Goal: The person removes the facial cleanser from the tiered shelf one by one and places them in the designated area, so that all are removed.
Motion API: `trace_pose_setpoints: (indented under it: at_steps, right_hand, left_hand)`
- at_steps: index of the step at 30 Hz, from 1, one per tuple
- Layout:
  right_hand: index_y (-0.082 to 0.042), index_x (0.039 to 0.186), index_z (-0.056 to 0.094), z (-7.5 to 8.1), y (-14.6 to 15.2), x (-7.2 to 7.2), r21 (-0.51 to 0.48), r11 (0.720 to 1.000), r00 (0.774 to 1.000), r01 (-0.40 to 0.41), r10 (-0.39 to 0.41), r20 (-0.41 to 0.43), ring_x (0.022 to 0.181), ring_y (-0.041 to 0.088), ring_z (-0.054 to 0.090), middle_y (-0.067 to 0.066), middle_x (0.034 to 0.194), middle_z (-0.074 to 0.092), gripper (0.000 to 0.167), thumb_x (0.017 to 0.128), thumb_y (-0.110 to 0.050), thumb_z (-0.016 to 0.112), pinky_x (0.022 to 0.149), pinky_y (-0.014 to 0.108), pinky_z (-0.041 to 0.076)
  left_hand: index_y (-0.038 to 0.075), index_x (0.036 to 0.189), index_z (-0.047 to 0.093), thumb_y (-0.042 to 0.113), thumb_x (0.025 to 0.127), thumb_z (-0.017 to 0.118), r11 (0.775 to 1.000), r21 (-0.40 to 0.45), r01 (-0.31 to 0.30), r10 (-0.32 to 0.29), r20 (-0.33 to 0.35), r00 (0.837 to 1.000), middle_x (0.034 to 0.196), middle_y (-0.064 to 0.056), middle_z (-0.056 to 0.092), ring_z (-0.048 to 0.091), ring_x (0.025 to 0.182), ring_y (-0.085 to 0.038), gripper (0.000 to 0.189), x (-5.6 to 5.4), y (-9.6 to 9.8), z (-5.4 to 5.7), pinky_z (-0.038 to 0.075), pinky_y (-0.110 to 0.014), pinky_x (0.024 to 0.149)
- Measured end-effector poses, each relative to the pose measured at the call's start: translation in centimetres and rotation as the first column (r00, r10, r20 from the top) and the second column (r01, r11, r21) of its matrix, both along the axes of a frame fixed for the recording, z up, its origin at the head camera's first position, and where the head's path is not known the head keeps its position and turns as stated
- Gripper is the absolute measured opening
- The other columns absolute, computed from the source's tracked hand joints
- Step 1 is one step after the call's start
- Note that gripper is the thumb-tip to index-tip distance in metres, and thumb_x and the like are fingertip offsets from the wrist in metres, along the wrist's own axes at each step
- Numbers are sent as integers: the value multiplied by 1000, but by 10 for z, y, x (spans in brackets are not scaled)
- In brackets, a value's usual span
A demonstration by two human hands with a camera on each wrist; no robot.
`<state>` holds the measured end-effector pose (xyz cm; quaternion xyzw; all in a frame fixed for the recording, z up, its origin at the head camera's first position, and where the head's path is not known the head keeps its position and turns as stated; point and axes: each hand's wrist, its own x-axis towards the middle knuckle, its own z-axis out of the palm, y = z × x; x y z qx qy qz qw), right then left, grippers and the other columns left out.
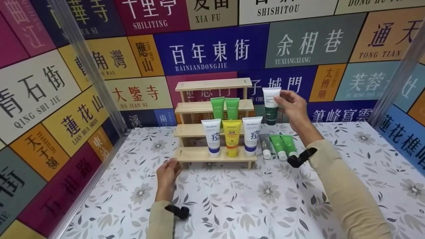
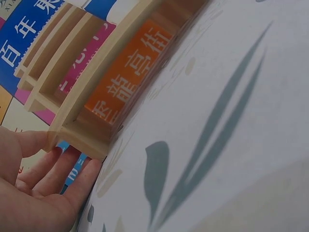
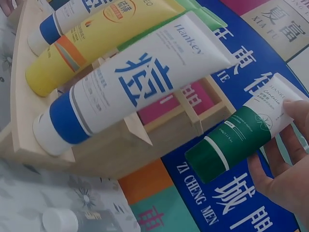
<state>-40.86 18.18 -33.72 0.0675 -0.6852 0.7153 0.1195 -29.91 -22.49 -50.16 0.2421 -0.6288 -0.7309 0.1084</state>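
White floral cloth [image 1: 225, 199] spreads before the stepped wooden rack [image 1: 191, 154]. At the rack's left front end, the left hand [image 1: 167, 176] grips the lowest step, thumb over the edge and fingers below it; a light, steady pressure there should serve best, since a tug could rock everything standing on it. Along that lowest step stand a white-and-blue Hankey tube [image 1: 212, 137], a yellow tube [image 1: 231, 139] and a second Hankey tube [image 1: 251, 136]. Just right of the rack lie a grey tube [image 1: 265, 146] and two green tubes [image 1: 278, 146], caps toward the viewer.

Right of the rack, in the air near its upper steps, is the white-and-dark-green tube [image 1: 271, 114], cap down. The right hand [image 1: 294, 106] pinches it near the crimped top, thumb in front, fingers behind. That high hold leaves the cap free to land flat; I would hold the tube upright, bring it clear of the nearer Hankey tube, and let go only once it balances. Behind the rack's front row rise two upright green tubes [image 1: 224, 107], their bases hidden; beyond the rack is the place-name wall [image 1: 212, 68].
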Motion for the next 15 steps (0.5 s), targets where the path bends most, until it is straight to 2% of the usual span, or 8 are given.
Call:
trace_pose_setpoints:
  at_steps: [6,11,15]
  right_hand:
    - [-16,121,62,-7,25,6,-14,1000,999,25,-25,20,104,8,58,-11,108,63,30,94,-24,72,85,23,54]
    - [-18,128,60,-15,47,8,46,996,995,70,-73,62,108,8,58,-12,114,60,38,95,-30,71,80,21,54]
    - [-20,131,58,-23,64,8,94,990,988,101,-111,110,110,8,57,-14,115,59,42,94,-36,70,78,19,54]
  left_hand:
    - [2,138,57,25,104,56,1000,19,-5,5,-6,1000,133,-21,64,64,122,-29,41,-1,1,0,56,-36,102]
    - [-2,136,58,23,104,57,1000,11,-22,23,-28,999,125,-23,67,67,116,-31,41,-2,1,-1,57,-38,99]
    - [-2,135,59,22,104,57,1000,16,-25,25,-18,1000,124,-22,68,67,116,-31,40,-3,1,-1,57,-38,99]
